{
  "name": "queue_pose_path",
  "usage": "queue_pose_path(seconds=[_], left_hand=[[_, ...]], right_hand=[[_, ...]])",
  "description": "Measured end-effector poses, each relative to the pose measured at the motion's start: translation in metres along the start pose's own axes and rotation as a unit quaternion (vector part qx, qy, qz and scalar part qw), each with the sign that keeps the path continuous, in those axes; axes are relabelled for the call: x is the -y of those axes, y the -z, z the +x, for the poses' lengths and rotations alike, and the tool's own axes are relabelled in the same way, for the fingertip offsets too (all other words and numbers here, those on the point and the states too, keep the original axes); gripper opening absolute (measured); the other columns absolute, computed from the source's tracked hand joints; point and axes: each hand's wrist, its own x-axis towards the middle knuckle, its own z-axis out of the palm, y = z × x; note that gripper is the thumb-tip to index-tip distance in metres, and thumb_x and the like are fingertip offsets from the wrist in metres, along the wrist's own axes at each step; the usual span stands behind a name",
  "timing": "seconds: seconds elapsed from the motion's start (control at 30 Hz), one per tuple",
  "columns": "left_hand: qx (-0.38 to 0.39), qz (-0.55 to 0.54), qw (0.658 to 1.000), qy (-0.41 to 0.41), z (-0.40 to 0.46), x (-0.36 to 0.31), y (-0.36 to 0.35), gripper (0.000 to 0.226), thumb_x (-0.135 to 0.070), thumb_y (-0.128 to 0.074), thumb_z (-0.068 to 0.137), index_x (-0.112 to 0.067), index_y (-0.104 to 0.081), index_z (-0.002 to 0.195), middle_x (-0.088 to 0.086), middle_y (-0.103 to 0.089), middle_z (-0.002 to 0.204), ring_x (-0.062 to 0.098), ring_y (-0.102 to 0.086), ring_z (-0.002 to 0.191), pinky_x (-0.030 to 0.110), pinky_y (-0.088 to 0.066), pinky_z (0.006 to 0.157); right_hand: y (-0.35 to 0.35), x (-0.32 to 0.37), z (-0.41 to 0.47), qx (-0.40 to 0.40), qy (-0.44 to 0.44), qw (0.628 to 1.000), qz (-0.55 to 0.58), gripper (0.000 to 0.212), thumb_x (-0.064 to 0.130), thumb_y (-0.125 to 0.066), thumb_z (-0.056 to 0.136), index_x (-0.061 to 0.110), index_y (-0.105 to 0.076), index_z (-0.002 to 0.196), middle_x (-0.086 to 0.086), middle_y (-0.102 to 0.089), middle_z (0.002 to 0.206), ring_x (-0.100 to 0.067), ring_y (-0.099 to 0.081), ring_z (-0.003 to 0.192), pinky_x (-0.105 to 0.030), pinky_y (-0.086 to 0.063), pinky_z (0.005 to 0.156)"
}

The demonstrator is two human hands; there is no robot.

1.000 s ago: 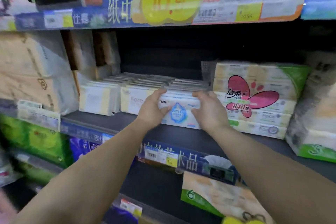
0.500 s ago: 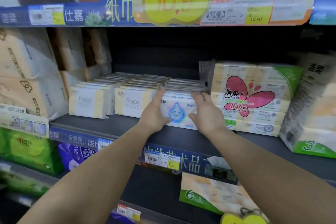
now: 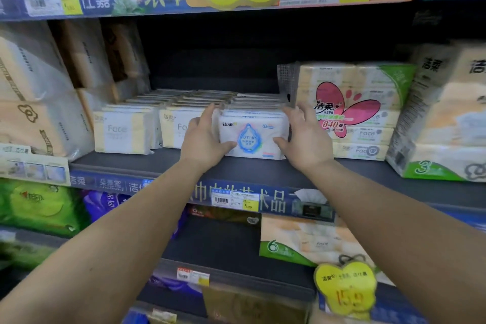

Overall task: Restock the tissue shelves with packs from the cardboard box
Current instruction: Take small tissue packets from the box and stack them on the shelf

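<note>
A white tissue pack (image 3: 251, 137) with a blue drop logo stands at the front of the right-hand row on the middle shelf (image 3: 263, 172). My left hand (image 3: 203, 141) holds its left end, fingers slipped along the side and thumb on the front face. My right hand (image 3: 306, 139) holds the right end the same way, fingers spread between the pack and the neighbouring bundle. Behind it, several like packs run back in a row. The cardboard box is out of view.
Cream "Face" packs (image 3: 123, 131) fill the rows to the left. A pink-butterfly bundle (image 3: 352, 108) stands close on the right, with a large bundle (image 3: 447, 118) beyond and big wrapped bundles (image 3: 34, 102) at far left. Price strips edge each shelf; a green-cornered pack (image 3: 302, 239) lies below.
Both hands have slid the white pack back and down until it stands on the shelf at the front of its row. They remain on its two ends.
</note>
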Motion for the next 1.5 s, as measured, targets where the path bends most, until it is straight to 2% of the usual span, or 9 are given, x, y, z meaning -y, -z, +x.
queue_pose_path(seconds=[0.13, 0.27, 0.4, 0.57, 0.77, 0.9, 1.03, 1.2, 1.5], left_hand=[[-0.029, 0.028, 0.998, -0.042, -0.017, -0.03, -0.003, 0.084, -0.04, -0.074, 0.079, -0.029, -0.028, 0.148, 0.008, -0.033, 0.145, 0.026, -0.031, 0.135, 0.033, -0.031, 0.107], [0.006, 0.096, 0.994, -0.058, -0.031, -0.069, -0.021, 0.073, -0.044, -0.07, 0.082, -0.027, -0.036, 0.145, 0.01, -0.034, 0.144, 0.03, -0.03, 0.133, 0.034, -0.031, 0.107], [0.074, 0.114, 0.99, -0.03, -0.022, -0.087, -0.033, 0.073, -0.032, -0.066, 0.088, -0.024, -0.027, 0.15, 0.014, -0.029, 0.152, 0.033, -0.038, 0.134, 0.039, -0.036, 0.107], [0.177, 0.221, 0.959, -0.021, -0.012, -0.099, -0.054, 0.071, -0.026, -0.051, 0.098, -0.017, -0.008, 0.154, 0.013, 0.007, 0.161, 0.03, -0.017, 0.146, 0.032, -0.023, 0.112], [0.147, 0.252, 0.956, -0.035, -0.016, -0.086, -0.054, 0.084, -0.049, -0.062, 0.087, -0.032, -0.013, 0.153, 0.009, -0.001, 0.161, 0.033, -0.011, 0.146, 0.039, -0.019, 0.117], [0.085, 0.217, 0.972, -0.037, -0.013, -0.066, -0.04, 0.079, -0.046, -0.064, 0.086, -0.037, -0.019, 0.151, 0.009, -0.005, 0.16, 0.032, -0.011, 0.145, 0.037, -0.016, 0.117], [0.086, 0.227, 0.969, -0.049, -0.003, -0.048, -0.035, 0.086, -0.047, -0.066, 0.084, -0.039, -0.014, 0.151, 0.01, -0.006, 0.161, 0.029, -0.007, 0.146, 0.035, -0.015, 0.117], [0.049, 0.195, 0.976, -0.086, -0.001, -0.048, -0.039, 0.084, -0.054, -0.07, 0.079, -0.04, -0.024, 0.148, 0.01, -0.011, 0.159, 0.03, -0.007, 0.146, 0.035, -0.009, 0.117], [0.022, 0.092, 0.978, -0.185, -0.029, -0.098, -0.059, 0.059, -0.04, -0.073, 0.078, -0.029, -0.053, 0.133, 0.003, -0.046, 0.134, 0.025, -0.034, 0.129, 0.031, -0.023, 0.108]], right_hand=[[0.024, -0.021, -0.019, 0.0, -0.031, 0.999, 0.022, 0.064, 0.034, -0.067, 0.086, 0.026, -0.038, 0.143, -0.004, -0.03, 0.15, -0.029, -0.047, 0.126, -0.039, -0.047, 0.088], [0.054, -0.048, -0.044, -0.007, -0.031, 0.999, 0.034, 0.057, 0.035, -0.066, 0.087, 0.025, -0.044, 0.139, -0.004, -0.044, 0.138, -0.026, -0.048, 0.122, -0.035, -0.044, 0.087], [0.091, -0.083, -0.08, 0.01, -0.026, 0.999, 0.019, 0.049, 0.034, -0.063, 0.088, 0.024, -0.05, 0.135, -0.004, -0.049, 0.132, -0.026, -0.049, 0.121, -0.036, -0.044, 0.093], [0.116, -0.123, -0.107, 0.069, -0.027, 0.997, 0.006, 0.053, 0.034, -0.064, 0.088, 0.021, -0.049, 0.136, -0.004, -0.046, 0.135, -0.024, -0.045, 0.124, -0.034, -0.043, 0.096], [0.099, -0.112, -0.098, 0.095, -0.034, 0.994, 0.046, 0.058, 0.034, -0.065, 0.087, 0.022, -0.044, 0.14, -0.007, -0.045, 0.137, -0.026, -0.044, 0.126, -0.034, -0.041, 0.1], [0.073, -0.073, -0.075, 0.105, -0.013, 0.992, 0.074, 0.06, 0.036, -0.063, 0.089, 0.026, -0.039, 0.143, -0.005, -0.043, 0.141, -0.025, -0.041, 0.13, -0.036, -0.039, 0.103], [0.05, -0.037, -0.055, 0.106, 0.004, 0.991, 0.086, 0.061, 0.034, -0.063, 0.089, 0.026, -0.038, 0.144, -0.008, -0.044, 0.142, -0.027, -0.041, 0.13, -0.039, -0.04, 0.104], [0.034, -0.024, -0.043, 0.097, -0.019, 0.992, 0.073, 0.063, 0.034, -0.064, 0.088, 0.026, -0.037, 0.144, -0.008, -0.046, 0.14, -0.026, -0.042, 0.13, -0.038, -0.04, 0.104], [0.046, -0.041, -0.049, 0.07, -0.052, 0.995, 0.051, 0.06, 0.033, -0.064, 0.088, 0.026, -0.041, 0.142, -0.007, -0.045, 0.14, -0.026, -0.044, 0.128, -0.035, -0.041, 0.1]])
